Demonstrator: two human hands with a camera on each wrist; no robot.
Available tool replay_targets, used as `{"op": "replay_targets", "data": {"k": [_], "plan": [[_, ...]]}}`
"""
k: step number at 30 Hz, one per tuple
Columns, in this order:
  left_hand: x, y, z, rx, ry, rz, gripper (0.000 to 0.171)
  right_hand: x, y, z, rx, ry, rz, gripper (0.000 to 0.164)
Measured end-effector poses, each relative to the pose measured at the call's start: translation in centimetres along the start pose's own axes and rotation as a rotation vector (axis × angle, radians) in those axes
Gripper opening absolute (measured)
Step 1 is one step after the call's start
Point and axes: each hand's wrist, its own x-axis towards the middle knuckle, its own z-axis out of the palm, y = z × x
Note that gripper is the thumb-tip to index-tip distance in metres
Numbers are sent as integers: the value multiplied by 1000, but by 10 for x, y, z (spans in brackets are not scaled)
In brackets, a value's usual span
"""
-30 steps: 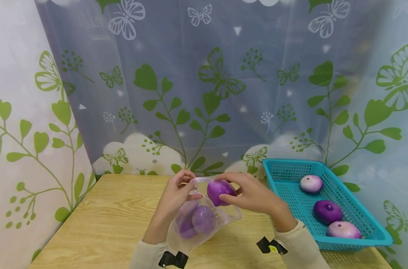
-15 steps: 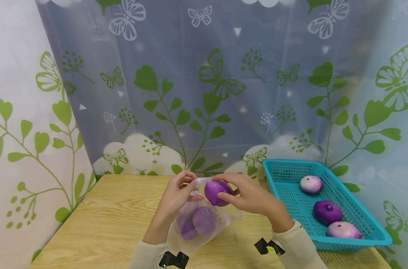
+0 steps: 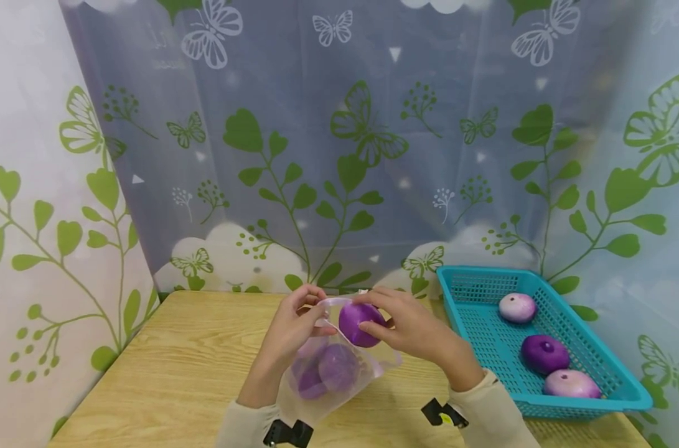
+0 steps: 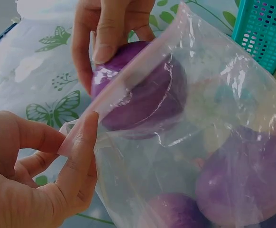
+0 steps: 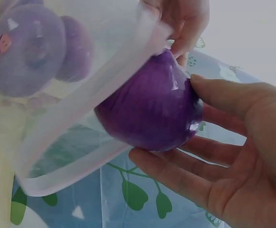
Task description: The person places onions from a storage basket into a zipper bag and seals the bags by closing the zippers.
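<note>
At lower centre, the left hand (image 3: 290, 322) pinches a clear plastic bag (image 3: 368, 371) and the right hand (image 3: 414, 323), fingers holding a round, glossy purple onion (image 3: 355, 328) partly inside the mouth, seems mid-bagging, next needing a push deeper.

Head view: pale wood-grain tabletop (image 3: 188, 361) across the lower frame, lower left toward lower right; behind it, a grey-blue printed cloth (image 3: 294, 74) fills the upper and middle frame, faint vertical creases visible. Print on cloth: white outline butterfly (image 3: 211, 34) upper left, smaller white butterfly (image 3: 332, 28) top centre, large green butterfly (image 3: 367, 132) near centre with forked leafy stems (image 3: 304, 195) beneath, white cloud (image 3: 221, 249) left of centre, above the table edge. Left margin: whitish panel (image 3: 20, 112) with green stems; right margin: paler blue panel (image 3: 597, 124), another green butterfly (image 3: 661, 127) upper right.
</note>
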Motion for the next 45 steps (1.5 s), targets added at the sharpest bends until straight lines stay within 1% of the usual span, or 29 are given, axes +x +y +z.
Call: {"op": "replay_targets", "data": {"k": [9, 12, 17, 20, 24, 32, 37, 39, 41, 45], "plan": [[-3, 4, 0, -26, 27, 0, 10, -2, 0, 0, -1, 33, -21, 34], [-2, 3, -1, -39, 29, 0, 8, -3, -1, -1, -29, 28, -21, 29], [-1, 3, -1, -58, 46, 0, 8, -7, 0, -3, -114, 22, -30, 21], [-1, 3, -1, -65, 57, -1, 8, -9, -1, -3, -140, 1, -5, 17], [-1, 5, -1, -70, 58, -5, 7, -8, -2, -3, -108, -45, 25, 15], [-2, 5, 0, -77, 59, 2, 5, -4, -3, 4, 30, -118, -25, 19], [-1, 5, 2, -70, 55, 9, 5, -6, -2, 8, 115, -177, -5, 22], [-1, 5, 2, -69, 55, 10, 6, -7, -2, 9, 125, -191, -4, 23], [-1, 5, 2, -70, 55, 8, 6, -7, -2, 9, 124, -197, -23, 25], [-1, 5, 1, -73, 52, 6, 7, -8, -1, 12, 111, -198, -76, 40]]}}
